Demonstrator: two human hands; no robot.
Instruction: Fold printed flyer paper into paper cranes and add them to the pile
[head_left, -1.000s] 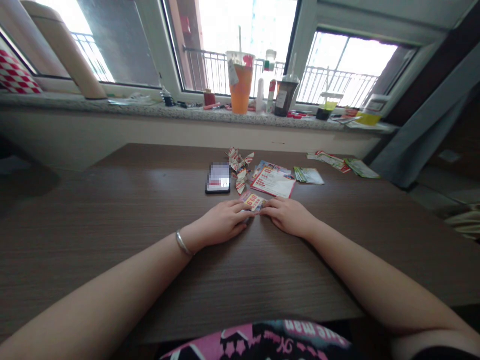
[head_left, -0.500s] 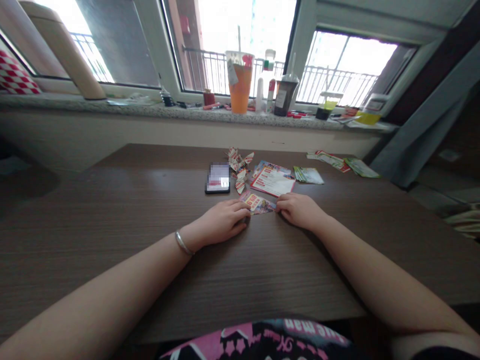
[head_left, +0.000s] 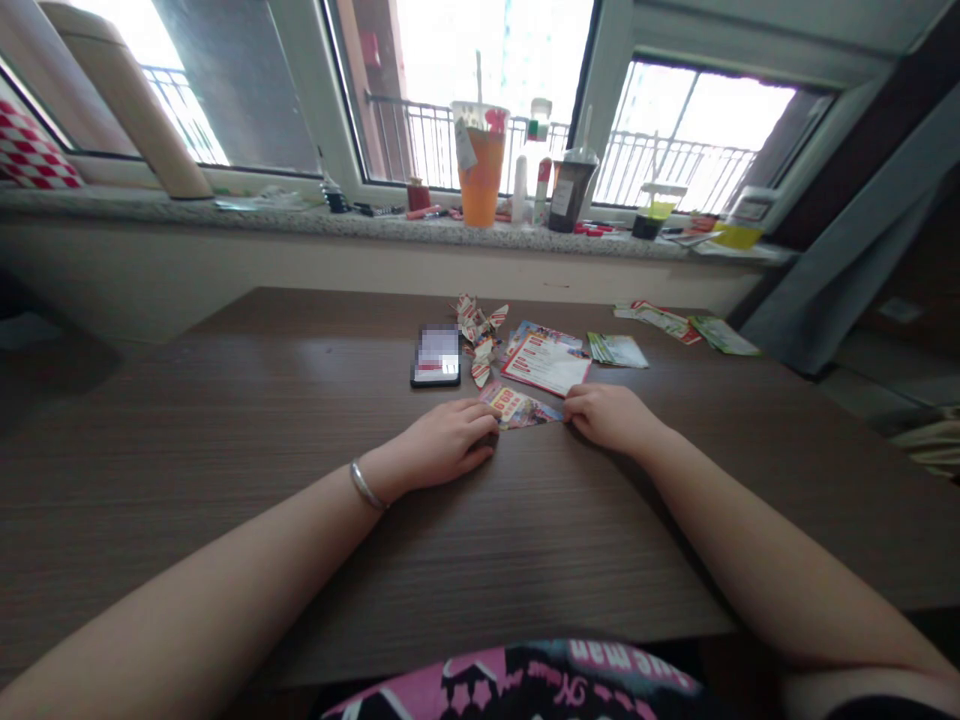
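A colourful printed sheet of paper (head_left: 525, 408), tapering to a point on its right, lies flat on the table between my hands. My left hand (head_left: 450, 438), with a silver bangle at the wrist, holds its left edge, fingers bent over the paper and thumb on the near side. At the right tip, my right hand (head_left: 606, 412) has its fingers curled and pressed together on the corner. Just beyond the sheet sit folded paper pieces (head_left: 482, 362) in red and white. A stack of printed leaflets (head_left: 546, 362) lies to their right.
A phone (head_left: 436, 357) lies beyond my left hand. Green-white papers (head_left: 618, 350) and more slips (head_left: 664, 320) are at the far right of the table (head_left: 337, 560). On the windowsill stand an orange drink cup (head_left: 481, 170), a dark cup (head_left: 571, 195) and bottles.
My right hand has slid slightly to the right, and more of the sheet's right tip shows. My left hand has stayed almost in place.
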